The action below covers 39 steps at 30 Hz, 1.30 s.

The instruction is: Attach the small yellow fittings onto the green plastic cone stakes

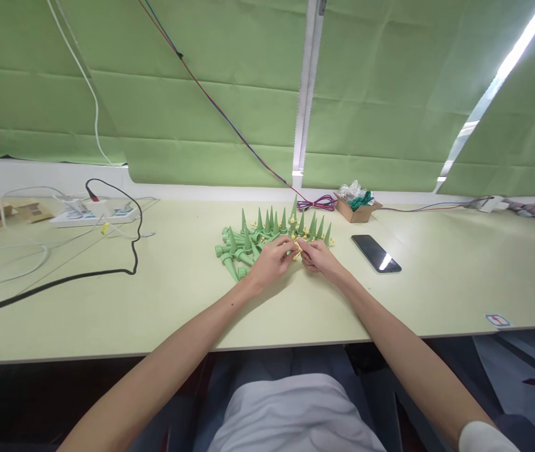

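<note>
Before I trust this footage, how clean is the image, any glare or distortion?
Head view: even light overall; glare on the phone and bright streaks between the blinds; wide-angle stretching of the forearms; small yellow pieces at the fingertips too small to make out clearly.

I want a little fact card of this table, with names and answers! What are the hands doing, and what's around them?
Left hand: fingertips bent in by small yellow pieces
Right hand: fingertips almost meeting the left ones; held piece too small to tell
Green cones: a bunch, some standing, some lying
Phone: flat, right of the hands
Cardboard box: behind the phone, holding clear crinkly plastic and something dark green
Power strip: white, far left, with cables
</note>
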Available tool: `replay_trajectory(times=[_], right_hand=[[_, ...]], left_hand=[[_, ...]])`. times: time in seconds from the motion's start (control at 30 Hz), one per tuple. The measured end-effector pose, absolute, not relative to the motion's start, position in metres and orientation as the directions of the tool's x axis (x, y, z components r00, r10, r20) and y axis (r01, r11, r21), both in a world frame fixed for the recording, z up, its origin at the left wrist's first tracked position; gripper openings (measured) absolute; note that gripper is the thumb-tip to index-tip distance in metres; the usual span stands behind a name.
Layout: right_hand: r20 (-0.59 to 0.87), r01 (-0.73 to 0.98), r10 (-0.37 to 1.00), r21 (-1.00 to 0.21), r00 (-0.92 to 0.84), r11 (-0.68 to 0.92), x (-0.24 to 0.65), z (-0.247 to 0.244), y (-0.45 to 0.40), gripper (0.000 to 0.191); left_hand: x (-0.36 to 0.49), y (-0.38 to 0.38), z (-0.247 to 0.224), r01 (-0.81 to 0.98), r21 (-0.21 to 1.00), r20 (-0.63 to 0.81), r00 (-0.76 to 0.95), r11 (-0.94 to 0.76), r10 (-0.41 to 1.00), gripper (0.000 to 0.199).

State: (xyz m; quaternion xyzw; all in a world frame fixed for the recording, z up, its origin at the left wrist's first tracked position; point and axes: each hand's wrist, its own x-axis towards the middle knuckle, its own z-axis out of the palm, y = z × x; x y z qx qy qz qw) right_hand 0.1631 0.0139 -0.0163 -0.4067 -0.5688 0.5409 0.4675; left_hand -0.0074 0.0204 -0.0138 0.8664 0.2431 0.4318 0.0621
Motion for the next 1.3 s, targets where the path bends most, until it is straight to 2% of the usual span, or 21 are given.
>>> replay_trajectory(times=[0.2,0.33,0.4,0.53,0.6,0.67,0.73,0.87,1.03,1.17,1.3], right_hand=[[0.036,-0.021,0.972,-0.999,-0.233,0.032,0.163,-0.018,0.014,0.062],[0.058,0.053,0.981,-0.996,-0.184,0.068,0.162,-0.022,0.017,0.063],[0.131,0.163,0.984,-0.975,-0.118,0.149,0.162,-0.024,0.019,0.064],[0.405,0.378,0.914,-0.848,0.012,0.371,0.162,-0.025,0.02,0.06],[0.483,0.391,0.875,-0.808,0.014,0.44,0.161,-0.025,0.018,0.053],[0.489,0.366,0.872,-0.806,-0.033,0.466,0.16,-0.024,0.015,0.042],[0.476,0.376,0.873,-0.794,-0.104,0.478,0.158,-0.023,0.012,0.033],[0.53,0.47,0.826,-0.689,-0.193,0.552,0.156,-0.024,0.009,0.023],[0.549,0.472,0.809,-0.667,-0.211,0.576,0.157,-0.024,0.009,0.021],[0.595,0.486,0.792,-0.656,-0.139,0.578,0.156,-0.022,0.007,0.02],[0.642,0.459,0.767,-0.683,0.005,0.568,0.155,-0.021,0.005,0.018]], left_hand=[[-0.008,0.022,-0.016,0.362,0.28,0.725,0.527,-0.889,0.443,0.019],[-0.005,0.02,-0.015,0.382,0.357,0.691,0.506,-0.853,0.516,0.016],[-0.004,0.019,-0.013,0.417,0.445,0.651,0.457,-0.792,0.606,0.013],[-0.004,0.018,-0.01,0.465,0.604,0.541,0.357,-0.647,0.761,0.017],[-0.006,0.019,-0.01,0.482,0.638,0.491,0.346,-0.601,0.799,0.022],[-0.007,0.018,-0.01,0.499,0.653,0.451,0.349,-0.57,0.822,0.026],[-0.007,0.018,-0.011,0.505,0.664,0.414,0.367,-0.552,0.833,0.031],[-0.005,0.016,-0.012,0.481,0.686,0.367,0.418,-0.546,0.831,0.041],[-0.004,0.016,-0.014,0.466,0.705,0.337,0.443,-0.535,0.831,0.045],[-0.002,0.016,-0.013,0.437,0.718,0.35,0.446,-0.542,0.824,0.039],[-0.001,0.016,-0.01,0.422,0.69,0.443,0.397,-0.588,0.804,0.03]])
